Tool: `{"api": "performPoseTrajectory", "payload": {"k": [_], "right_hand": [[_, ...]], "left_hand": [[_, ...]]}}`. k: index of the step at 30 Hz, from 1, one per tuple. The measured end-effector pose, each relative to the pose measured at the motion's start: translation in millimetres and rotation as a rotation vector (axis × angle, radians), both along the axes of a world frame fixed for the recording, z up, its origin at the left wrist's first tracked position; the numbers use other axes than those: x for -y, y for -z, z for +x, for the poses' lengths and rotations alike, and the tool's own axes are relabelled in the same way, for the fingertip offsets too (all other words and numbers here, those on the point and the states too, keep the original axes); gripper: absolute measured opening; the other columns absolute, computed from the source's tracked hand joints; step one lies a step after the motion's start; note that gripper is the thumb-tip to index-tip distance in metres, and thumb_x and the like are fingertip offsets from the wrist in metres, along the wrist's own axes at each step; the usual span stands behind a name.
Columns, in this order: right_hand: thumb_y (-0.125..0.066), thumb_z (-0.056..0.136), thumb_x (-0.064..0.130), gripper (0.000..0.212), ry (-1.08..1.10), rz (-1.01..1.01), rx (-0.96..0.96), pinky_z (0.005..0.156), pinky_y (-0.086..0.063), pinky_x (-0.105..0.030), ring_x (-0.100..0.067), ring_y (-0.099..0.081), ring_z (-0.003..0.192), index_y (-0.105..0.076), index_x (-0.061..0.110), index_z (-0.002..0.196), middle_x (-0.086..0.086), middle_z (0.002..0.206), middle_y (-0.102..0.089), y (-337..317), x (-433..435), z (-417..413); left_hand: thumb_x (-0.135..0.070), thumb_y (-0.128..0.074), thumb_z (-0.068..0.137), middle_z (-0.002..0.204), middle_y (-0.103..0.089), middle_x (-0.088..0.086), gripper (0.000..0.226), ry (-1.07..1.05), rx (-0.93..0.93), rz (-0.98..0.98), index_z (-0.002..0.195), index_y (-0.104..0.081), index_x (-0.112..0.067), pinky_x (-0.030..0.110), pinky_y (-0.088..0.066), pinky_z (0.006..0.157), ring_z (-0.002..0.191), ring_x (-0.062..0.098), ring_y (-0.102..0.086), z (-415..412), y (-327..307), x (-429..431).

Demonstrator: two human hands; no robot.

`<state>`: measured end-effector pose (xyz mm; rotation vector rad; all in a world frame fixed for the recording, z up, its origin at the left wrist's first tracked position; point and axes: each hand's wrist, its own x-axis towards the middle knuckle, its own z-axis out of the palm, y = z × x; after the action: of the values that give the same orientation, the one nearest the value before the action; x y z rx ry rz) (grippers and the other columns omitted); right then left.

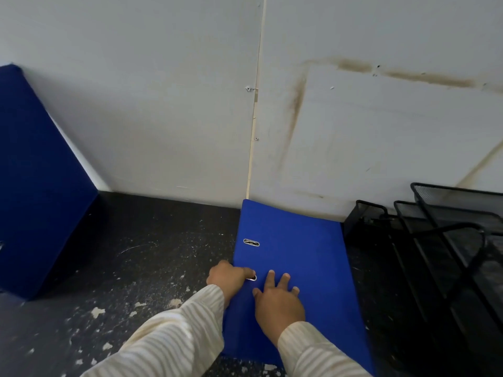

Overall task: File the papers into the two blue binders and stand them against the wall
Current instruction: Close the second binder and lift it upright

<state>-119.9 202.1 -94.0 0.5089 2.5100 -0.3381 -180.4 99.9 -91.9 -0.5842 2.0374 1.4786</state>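
Observation:
A closed blue binder (296, 257) lies flat on the dark desk (152, 240), its far end touching the white wall (163, 118). My left hand (230, 276) grips its left spine edge, thumb on the cover beside a metal slot. My right hand (277, 303) rests flat on the cover with fingers spread. A second, darker blue binder (40, 180) stands at the far left, leaning against the wall. No loose papers are in sight.
A black wire-mesh tray rack (441, 240) stands at the right, close beside the flat binder. The dark desk is scuffed with white paint chips. The wall has brown stains and a vertical seam (254, 118).

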Motion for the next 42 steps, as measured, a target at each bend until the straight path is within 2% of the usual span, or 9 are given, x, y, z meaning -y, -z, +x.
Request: {"api": "performPoseTrajectory", "payload": {"k": [4, 8, 14, 21, 29, 33, 36, 39, 42], "right_hand": [[-0.023, 0.098, 0.053, 0.067, 0.002, -0.02, -0.012, 0.109, -0.034, -0.048, -0.038, -0.003, 0.145, 0.006, 0.024, 0.15, -0.009, 0.16, 0.009, 6, -1, 5], [-0.025, 0.095, 0.058, 0.07, 0.012, -0.043, 0.01, 0.111, -0.029, -0.052, -0.039, 0.002, 0.145, 0.007, 0.026, 0.149, -0.007, 0.16, 0.013, 6, -1, 8], [-0.028, 0.094, 0.059, 0.072, -0.023, -0.09, 0.014, 0.113, -0.022, -0.055, -0.038, 0.006, 0.145, 0.009, 0.03, 0.149, -0.004, 0.159, 0.017, 3, -1, 12], [-0.034, 0.09, 0.063, 0.079, -0.047, -0.123, 0.014, 0.113, -0.024, -0.055, -0.041, 0.005, 0.144, 0.007, 0.03, 0.149, -0.005, 0.159, 0.015, 4, -7, 10], [-0.034, 0.09, 0.064, 0.077, -0.055, -0.164, 0.009, 0.113, -0.025, -0.055, -0.041, 0.007, 0.144, 0.005, 0.033, 0.149, -0.003, 0.159, 0.016, 0, -12, 11], [-0.034, 0.09, 0.063, 0.077, -0.047, -0.19, 0.004, 0.113, -0.025, -0.054, -0.041, 0.008, 0.144, 0.004, 0.032, 0.15, -0.001, 0.159, 0.016, -3, -13, 10], [-0.034, 0.09, 0.063, 0.077, -0.048, -0.192, -0.004, 0.113, -0.024, -0.054, -0.041, 0.007, 0.144, 0.003, 0.031, 0.15, -0.001, 0.159, 0.015, -6, -12, 10], [-0.035, 0.09, 0.064, 0.08, -0.057, -0.171, -0.018, 0.113, -0.024, -0.054, -0.042, 0.005, 0.144, 0.005, 0.03, 0.15, -0.001, 0.16, 0.014, -10, -9, 9], [-0.036, 0.087, 0.068, 0.083, -0.046, -0.168, -0.024, 0.113, -0.023, -0.053, -0.042, 0.004, 0.144, 0.006, 0.032, 0.149, -0.001, 0.16, 0.014, -16, -7, 9]], "left_hand": [[-0.033, -0.073, 0.045, 0.102, -0.066, 0.014, 0.057, -0.07, 0.034, 0.017, 0.095, -0.062, -0.008, 0.047, -0.058, 0.08, 0.086, 0.034, -0.066, -3, 3, -6], [-0.042, -0.071, 0.052, 0.113, -0.065, 0.015, 0.064, -0.074, 0.111, 0.142, 0.106, -0.066, -0.009, 0.047, -0.055, 0.087, 0.093, 0.035, -0.067, -6, 6, -8], [-0.048, -0.064, 0.063, 0.127, -0.053, 0.015, 0.072, -0.039, 0.129, -0.025, 0.122, -0.056, -0.008, 0.046, -0.05, 0.093, 0.105, 0.035, -0.058, -2, 0, -9], [-0.031, -0.063, 0.079, 0.094, -0.074, 0.014, 0.027, -0.144, 0.158, 0.23, 0.096, -0.067, -0.01, 0.053, -0.055, 0.086, 0.085, 0.036, -0.07, -14, -10, -9], [-0.033, -0.063, 0.08, 0.09, -0.075, 0.014, 0.028, -0.147, 0.154, 0.255, 0.092, -0.069, -0.009, 0.054, -0.056, 0.083, 0.082, 0.036, -0.071, -24, -1, -13], [-0.033, -0.065, 0.082, 0.079, -0.075, 0.012, 0.026, -0.185, 0.15, 0.305, 0.088, -0.068, -0.008, 0.042, -0.059, 0.068, 0.072, 0.032, -0.072, -27, 2, -15], [-0.031, -0.064, 0.083, 0.086, -0.075, 0.014, 0.027, -0.192, 0.16, 0.363, 0.092, -0.067, -0.006, 0.044, -0.059, 0.071, 0.077, 0.033, -0.072, -28, -1, -16], [-0.029, -0.066, 0.084, 0.084, -0.075, 0.015, 0.025, -0.184, 0.169, 0.393, 0.093, -0.067, -0.006, 0.04, -0.058, 0.06, 0.074, 0.032, -0.072, -28, -6, -13], [-0.026, -0.068, 0.082, 0.083, -0.076, 0.015, 0.025, -0.163, 0.176, 0.449, 0.097, -0.068, -0.006, 0.043, -0.06, 0.065, 0.075, 0.033, -0.073, -21, -7, -12]]}}
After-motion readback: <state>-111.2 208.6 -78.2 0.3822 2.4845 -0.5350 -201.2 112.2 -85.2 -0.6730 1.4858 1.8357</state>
